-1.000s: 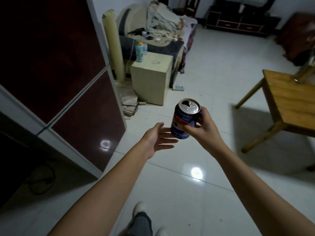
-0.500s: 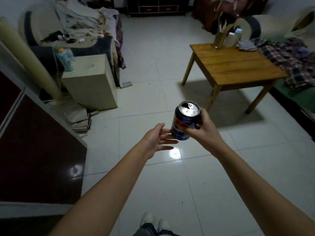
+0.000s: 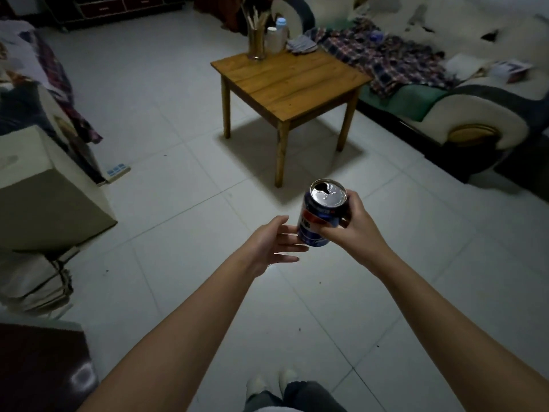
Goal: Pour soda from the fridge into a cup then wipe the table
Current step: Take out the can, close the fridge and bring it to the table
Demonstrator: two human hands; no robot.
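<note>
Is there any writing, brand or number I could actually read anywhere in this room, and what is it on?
None can be read.
Soda can in the right hand: a red, white and blue logo and a line of small print, too blurred to read.
Paper on the sofa: print too small.

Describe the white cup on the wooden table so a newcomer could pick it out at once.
Start at the wooden table in the middle of the tiled room, beside the sofa. At its far corner stand three things in a row: the white cup is the middle one. Left of it is a metallic holder full of sticks, and behind it on the right a clear bottle with a blue cap; only the cup is plain white.
</note>
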